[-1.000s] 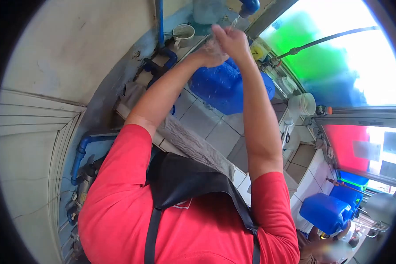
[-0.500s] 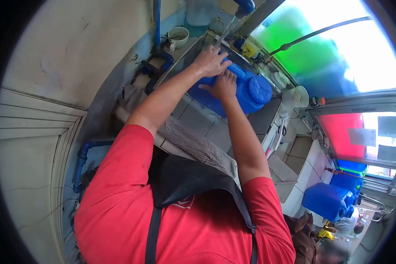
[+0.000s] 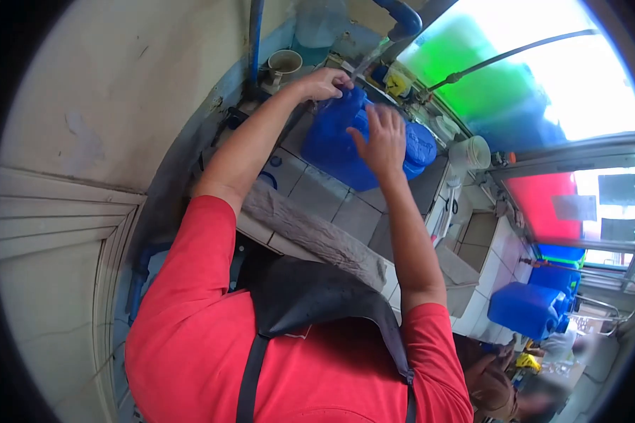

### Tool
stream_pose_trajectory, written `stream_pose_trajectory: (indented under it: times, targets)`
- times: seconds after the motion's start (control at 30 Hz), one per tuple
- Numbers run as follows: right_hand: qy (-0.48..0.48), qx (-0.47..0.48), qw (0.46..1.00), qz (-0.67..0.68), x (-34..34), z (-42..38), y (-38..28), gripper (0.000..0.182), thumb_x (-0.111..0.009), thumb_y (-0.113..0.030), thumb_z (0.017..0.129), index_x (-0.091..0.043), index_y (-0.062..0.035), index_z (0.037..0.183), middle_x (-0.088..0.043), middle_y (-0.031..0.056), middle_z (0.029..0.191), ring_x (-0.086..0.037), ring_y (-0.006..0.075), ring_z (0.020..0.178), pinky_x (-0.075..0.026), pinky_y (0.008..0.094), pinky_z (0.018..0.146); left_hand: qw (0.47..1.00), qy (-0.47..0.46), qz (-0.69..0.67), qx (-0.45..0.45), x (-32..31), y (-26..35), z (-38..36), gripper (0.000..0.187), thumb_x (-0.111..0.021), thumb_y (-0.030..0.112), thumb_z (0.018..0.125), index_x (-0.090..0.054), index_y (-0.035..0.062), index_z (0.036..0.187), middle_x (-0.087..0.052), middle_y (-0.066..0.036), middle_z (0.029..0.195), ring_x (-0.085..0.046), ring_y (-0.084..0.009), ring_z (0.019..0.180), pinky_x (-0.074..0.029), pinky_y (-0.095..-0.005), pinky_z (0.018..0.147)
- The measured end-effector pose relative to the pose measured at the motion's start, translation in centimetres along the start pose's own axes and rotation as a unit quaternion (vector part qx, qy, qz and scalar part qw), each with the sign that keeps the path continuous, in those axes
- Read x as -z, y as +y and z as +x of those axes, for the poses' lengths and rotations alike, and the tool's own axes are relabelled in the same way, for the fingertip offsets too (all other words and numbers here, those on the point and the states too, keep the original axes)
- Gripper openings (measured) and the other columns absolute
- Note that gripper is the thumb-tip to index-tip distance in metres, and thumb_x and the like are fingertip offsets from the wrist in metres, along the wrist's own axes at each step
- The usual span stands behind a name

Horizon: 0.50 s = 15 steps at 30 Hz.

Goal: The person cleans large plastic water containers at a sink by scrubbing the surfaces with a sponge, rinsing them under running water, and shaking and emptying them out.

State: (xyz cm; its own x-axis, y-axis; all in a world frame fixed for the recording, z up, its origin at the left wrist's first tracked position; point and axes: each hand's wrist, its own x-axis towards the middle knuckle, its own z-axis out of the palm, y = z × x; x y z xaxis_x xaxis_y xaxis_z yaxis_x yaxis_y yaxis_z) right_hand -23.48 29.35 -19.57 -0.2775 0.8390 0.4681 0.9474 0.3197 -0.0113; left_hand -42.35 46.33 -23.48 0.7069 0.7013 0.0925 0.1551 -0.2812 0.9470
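Observation:
A large blue plastic jug (image 3: 331,144) lies on the tiled sink counter, its wide screw cap (image 3: 418,146) towards the right. Curled fingers of my left hand (image 3: 322,84) are at the far left end of the jug, right by the running water (image 3: 363,65); what they pinch is too small to make out. My right hand (image 3: 383,137) is open above the jug's handle side, fingers stretched and thumb apart. Water pours from a blue pipe (image 3: 407,22) just beyond my left hand. A blue ring (image 3: 268,181) lies on the tiles near my left forearm.
A rolled grey towel (image 3: 310,236) lies along the counter's near edge. A white mug (image 3: 285,62) stands at the back left, a whitish tub (image 3: 475,153) on the right ledge. Further right are more blue jugs (image 3: 522,309) and a person in brown (image 3: 490,384).
My right hand has come off the jug and opened, shifting right. My left hand has moved left to the jug's end and curled its fingers. A blue ring now shows on the tiles.

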Motion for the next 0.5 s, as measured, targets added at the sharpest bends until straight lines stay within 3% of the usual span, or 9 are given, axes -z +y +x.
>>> stream_pose_trajectory:
  times: [0.03, 0.07, 0.13, 0.2, 0.27, 0.33, 0.37, 0.43, 0.5]
  targets:
    - [-0.001, -0.006, 1.0, -0.002, 0.0, 0.4, 0.0, 0.108, -0.077, -0.068, 0.066, -0.041, -0.0076, 0.148, -0.055, 0.02, 0.128, -0.05, 0.041, 0.121, -0.038, 0.0508, 0.103, 1.0, 0.003, 0.004, -0.007, 0.1, 0.4, -0.1, 0.029, -0.067, 0.015, 0.087, -0.065, 0.0034, 0.114, -0.067, -0.01, 0.105, -0.061, -0.0162, 0.101, -0.049, -0.0309, 0.088]
    - [0.017, -0.008, 0.999, -0.027, 0.0, 0.9, 0.0, 0.108, -0.077, -0.07, 0.064, -0.044, -0.0076, 0.146, -0.056, 0.019, 0.123, -0.052, 0.0398, 0.116, -0.039, 0.0501, 0.102, 1.0, -0.002, 0.003, -0.008, 0.0, 0.9, 0.0, 0.029, -0.067, 0.015, 0.087, -0.065, 0.0034, 0.114, -0.067, -0.01, 0.105, -0.061, -0.0162, 0.101, -0.049, -0.0309, 0.088]
    - [0.034, -0.013, 0.998, -0.053, -0.2, 1.3, -0.5, 0.109, -0.077, -0.071, 0.062, -0.046, -0.0076, 0.144, -0.058, 0.0181, 0.119, -0.054, 0.0385, 0.112, -0.04, 0.0494, 0.1, 0.989, 0.036, 0.058, 0.129, -0.2, 2.0, 0.1, 0.032, -0.069, 0.031, 0.089, -0.065, 0.0028, 0.106, -0.069, -0.01, 0.092, -0.066, -0.0183, 0.09, -0.052, -0.0334, 0.079]
    - [-0.066, -0.102, 0.992, -0.021, -0.5, 1.6, -0.9, 0.105, -0.077, -0.073, 0.062, -0.05, -0.0096, 0.141, -0.058, 0.0174, 0.116, -0.054, 0.0381, 0.111, -0.039, 0.0489, 0.101, 0.978, 0.057, 0.118, 0.162, -0.8, 3.3, 0.0, 0.037, -0.067, 0.037, 0.09, -0.065, 0.0033, 0.103, -0.069, -0.01, 0.088, -0.067, -0.0211, 0.085, -0.052, -0.0355, 0.075]
    - [-0.064, -0.121, 0.99, -0.009, -1.0, 1.9, -1.2, 0.102, -0.075, -0.074, 0.064, -0.051, -0.0117, 0.141, -0.058, 0.0169, 0.116, -0.054, 0.038, 0.111, -0.038, 0.0489, 0.101, 0.961, 0.077, 0.178, 0.196, -1.2, 3.5, -0.5, 0.041, -0.066, 0.044, 0.09, -0.065, 0.0037, 0.101, -0.069, -0.01, 0.083, -0.067, -0.024, 0.081, -0.053, -0.0376, 0.072]
    - [-0.059, -0.147, 0.987, -0.001, -1.4, 1.8, -0.9, 0.1, -0.073, -0.075, 0.066, -0.051, -0.0138, 0.141, -0.058, 0.0163, 0.115, -0.054, 0.0379, 0.111, -0.038, 0.0489, 0.101, 0.935, 0.13, 0.303, 0.134, -1.5, 3.6, -0.8, 0.047, -0.064, 0.051, 0.089, -0.065, 0.0054, 0.098, -0.068, -0.012, 0.083, -0.067, -0.0299, 0.08, -0.053, -0.0403, 0.071]
    - [-0.045, -0.151, 0.987, 0.031, -1.6, 1.8, -0.6, 0.094, -0.071, -0.075, 0.069, -0.055, -0.014, 0.138, -0.059, 0.0157, 0.114, -0.054, 0.0367, 0.109, -0.038, 0.0476, 0.099, 0.936, 0.124, 0.304, 0.129, -1.4, 3.3, -0.8, 0.047, -0.064, 0.051, 0.089, -0.065, 0.0054, 0.098, -0.068, -0.012, 0.083, -0.067, -0.0299, 0.08, -0.053, -0.0403, 0.071]
    - [-0.032, -0.162, 0.984, 0.061, -2.0, 1.5, 0.0, 0.088, -0.068, -0.075, 0.072, -0.058, -0.0143, 0.135, -0.06, 0.0151, 0.113, -0.055, 0.0355, 0.107, -0.038, 0.0463, 0.097, 0.96, 0.096, 0.262, -0.023, -1.1, 2.2, -1.5, 0.035, -0.071, 0.037, 0.083, -0.064, 0.0064, 0.099, -0.068, -0.012, 0.092, -0.066, -0.0335, 0.087, -0.052, -0.0417, 0.077]
    - [-0.032, -0.182, 0.976, 0.113, -2.1, 1.5, 0.4, 0.067, -0.058, -0.068, 0.086, -0.066, -0.0154, 0.127, -0.062, 0.0152, 0.101, -0.057, 0.034, 0.104, -0.04, 0.0437, 0.096, 0.965, 0.054, 0.247, -0.072, -0.6, 2.4, -3.0, 0.031, -0.072, 0.029, 0.079, -0.063, 0.0062, 0.098, -0.067, -0.012, 0.098, -0.065, -0.0329, 0.094, -0.052, -0.0417, 0.082]
